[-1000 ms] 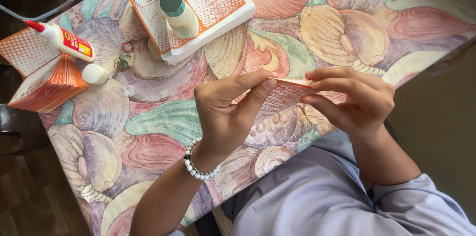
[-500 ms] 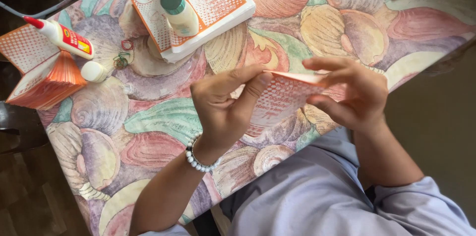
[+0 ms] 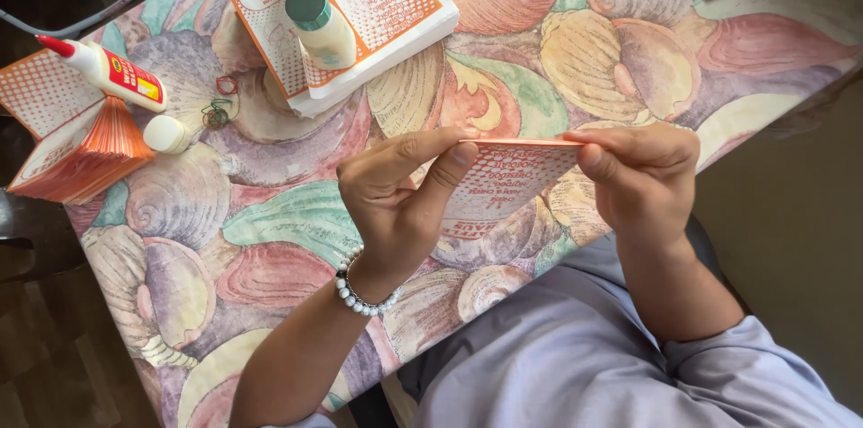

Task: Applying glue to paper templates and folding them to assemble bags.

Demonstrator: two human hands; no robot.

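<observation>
Head view: the left hand (image 3: 400, 199) and right hand (image 3: 643, 176) pinch opposite ends of an orange-printed paper sheet (image 3: 503, 181), held just above the desk (image 3: 773, 77). The sheet's long axis runs left to right between the hands, both equally close; its top edge looks folded. Beyond the hands, a green-capped bottle (image 3: 319, 25) stands on a stack of printed sheets (image 3: 360, 14); a glue bottle (image 3: 108, 73) and a fanned pile of folded papers (image 3: 85, 154) lie far left.
</observation>
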